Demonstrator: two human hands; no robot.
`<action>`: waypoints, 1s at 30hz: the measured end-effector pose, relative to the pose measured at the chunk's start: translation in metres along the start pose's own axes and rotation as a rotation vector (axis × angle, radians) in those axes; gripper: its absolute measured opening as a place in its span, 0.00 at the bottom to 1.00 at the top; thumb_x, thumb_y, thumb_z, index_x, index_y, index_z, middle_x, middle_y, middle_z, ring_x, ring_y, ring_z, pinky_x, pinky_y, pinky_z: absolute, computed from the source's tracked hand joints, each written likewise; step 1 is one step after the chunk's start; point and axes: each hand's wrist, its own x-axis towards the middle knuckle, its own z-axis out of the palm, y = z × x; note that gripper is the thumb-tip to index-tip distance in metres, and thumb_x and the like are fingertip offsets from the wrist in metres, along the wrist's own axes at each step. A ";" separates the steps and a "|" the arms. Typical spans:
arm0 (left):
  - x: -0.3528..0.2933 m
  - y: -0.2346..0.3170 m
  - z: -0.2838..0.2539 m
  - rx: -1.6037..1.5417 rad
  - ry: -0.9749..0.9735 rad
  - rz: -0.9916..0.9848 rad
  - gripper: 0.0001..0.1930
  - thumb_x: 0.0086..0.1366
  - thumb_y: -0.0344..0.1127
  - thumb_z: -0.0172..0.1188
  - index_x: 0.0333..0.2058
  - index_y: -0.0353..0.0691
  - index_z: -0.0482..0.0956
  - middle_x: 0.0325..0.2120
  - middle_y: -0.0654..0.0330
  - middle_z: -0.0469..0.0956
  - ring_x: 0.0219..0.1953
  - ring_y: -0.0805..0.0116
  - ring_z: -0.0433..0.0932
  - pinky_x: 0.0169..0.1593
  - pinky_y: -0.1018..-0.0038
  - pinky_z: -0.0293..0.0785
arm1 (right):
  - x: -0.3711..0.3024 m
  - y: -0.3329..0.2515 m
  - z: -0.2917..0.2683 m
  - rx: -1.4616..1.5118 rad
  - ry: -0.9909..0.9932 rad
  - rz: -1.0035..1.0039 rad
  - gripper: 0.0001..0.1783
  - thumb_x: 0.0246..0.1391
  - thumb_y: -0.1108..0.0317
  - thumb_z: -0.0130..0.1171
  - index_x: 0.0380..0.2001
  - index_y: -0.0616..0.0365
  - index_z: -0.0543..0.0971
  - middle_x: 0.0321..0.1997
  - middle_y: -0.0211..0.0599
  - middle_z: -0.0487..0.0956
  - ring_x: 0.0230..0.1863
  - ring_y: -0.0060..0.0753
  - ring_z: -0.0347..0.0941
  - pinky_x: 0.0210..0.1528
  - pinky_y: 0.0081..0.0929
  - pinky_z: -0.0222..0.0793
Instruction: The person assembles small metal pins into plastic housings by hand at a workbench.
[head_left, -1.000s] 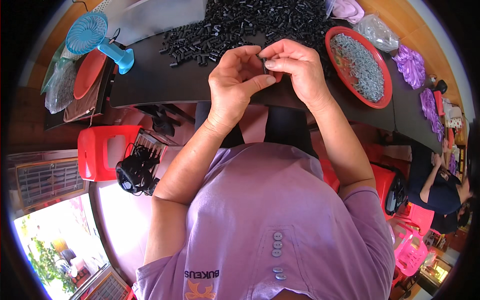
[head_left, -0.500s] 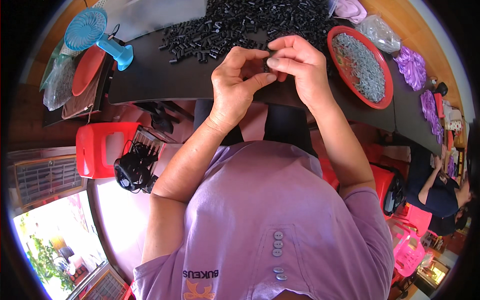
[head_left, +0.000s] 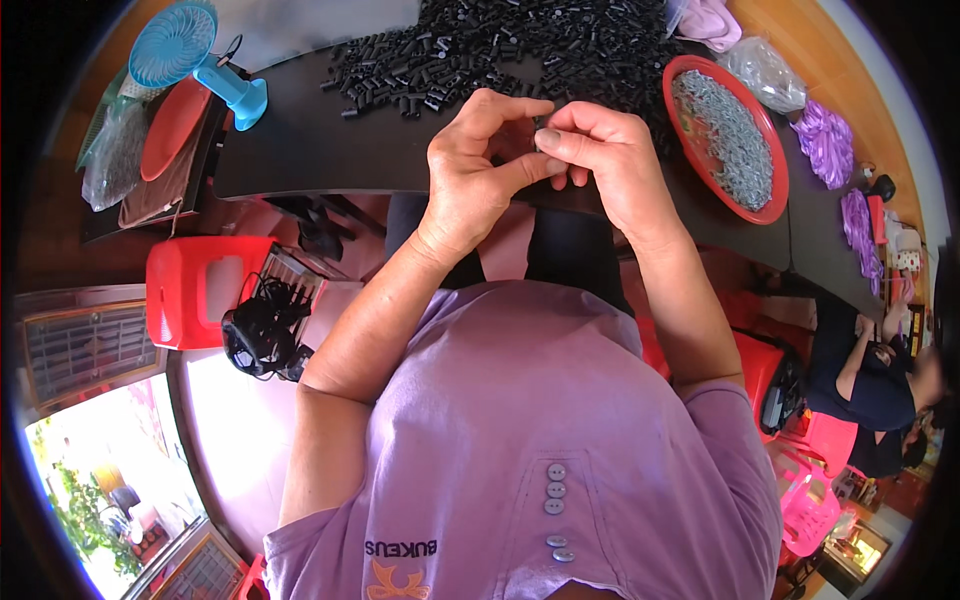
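Observation:
Over the near part of the dark table my left hand [head_left: 480, 165] and my right hand [head_left: 610, 160] meet at the fingertips. Thumb and forefinger of the left hand close round a small dark piece, mostly hidden by the fingers. The right thumb and forefinger pinch at the same spot; whatever they hold is too small to make out. Just beyond the hands spreads a large heap of short black cylindrical parts [head_left: 400, 75]. To the right of my right hand, a red oval tray [head_left: 672, 125] holds many small silvery metal pieces [head_left: 735, 140].
A blue fan [head_left: 235, 92] stands at the table's left, near a red plate [head_left: 172, 128]. Clear plastic bags [head_left: 765, 72] and purple bundles [head_left: 825, 145] lie right of the tray. A red stool [head_left: 180, 295] is at lower left. Another person [head_left: 860, 365] sits at far right.
The right hand has shifted slightly down and toward the left hand, and the fingertips have come closer together. The view has tilted a little.

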 end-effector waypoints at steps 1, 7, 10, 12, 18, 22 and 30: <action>0.000 0.000 0.000 -0.001 0.004 -0.001 0.20 0.51 0.18 0.71 0.45 0.36 0.81 0.35 0.65 0.72 0.34 0.78 0.78 0.37 0.81 0.79 | -0.001 0.001 0.001 -0.001 -0.003 0.002 0.09 0.58 0.66 0.61 0.32 0.61 0.81 0.25 0.26 0.77 0.24 0.18 0.70 0.26 0.15 0.61; -0.001 0.001 -0.002 0.031 0.026 0.053 0.19 0.50 0.19 0.72 0.43 0.36 0.82 0.35 0.64 0.73 0.31 0.80 0.77 0.35 0.83 0.77 | -0.002 0.001 0.000 0.144 -0.003 -0.010 0.11 0.61 0.63 0.59 0.31 0.60 0.82 0.24 0.25 0.77 0.23 0.16 0.71 0.25 0.15 0.61; -0.002 0.003 -0.003 0.027 0.002 -0.006 0.21 0.50 0.17 0.71 0.44 0.34 0.82 0.40 0.63 0.74 0.40 0.76 0.77 0.46 0.79 0.79 | -0.004 0.001 0.000 0.136 0.005 -0.027 0.11 0.61 0.63 0.59 0.32 0.60 0.83 0.24 0.26 0.77 0.23 0.17 0.71 0.25 0.14 0.61; -0.002 0.004 -0.003 0.030 0.001 -0.016 0.21 0.50 0.17 0.71 0.45 0.34 0.82 0.40 0.63 0.74 0.40 0.76 0.77 0.46 0.79 0.79 | -0.004 0.001 0.001 0.133 -0.008 -0.023 0.12 0.60 0.61 0.59 0.31 0.60 0.82 0.23 0.26 0.77 0.23 0.16 0.71 0.25 0.14 0.61; 0.000 -0.005 -0.002 0.011 0.060 0.078 0.18 0.50 0.21 0.73 0.42 0.35 0.83 0.34 0.64 0.74 0.31 0.79 0.77 0.35 0.83 0.76 | -0.002 -0.004 0.005 0.079 -0.026 0.023 0.15 0.60 0.58 0.60 0.28 0.58 0.81 0.22 0.25 0.76 0.21 0.16 0.70 0.23 0.14 0.60; -0.002 0.001 -0.003 0.103 0.052 0.056 0.17 0.50 0.22 0.73 0.41 0.35 0.83 0.31 0.64 0.74 0.30 0.79 0.76 0.33 0.83 0.74 | -0.001 -0.001 0.003 0.168 0.004 0.054 0.16 0.60 0.56 0.60 0.28 0.57 0.81 0.22 0.26 0.77 0.19 0.18 0.70 0.21 0.15 0.60; -0.007 0.006 0.000 0.060 0.073 -0.034 0.16 0.51 0.23 0.73 0.40 0.36 0.82 0.30 0.66 0.74 0.27 0.79 0.72 0.31 0.82 0.70 | 0.001 -0.005 0.007 0.221 0.046 0.100 0.18 0.63 0.51 0.58 0.32 0.57 0.78 0.21 0.29 0.76 0.19 0.19 0.72 0.18 0.14 0.59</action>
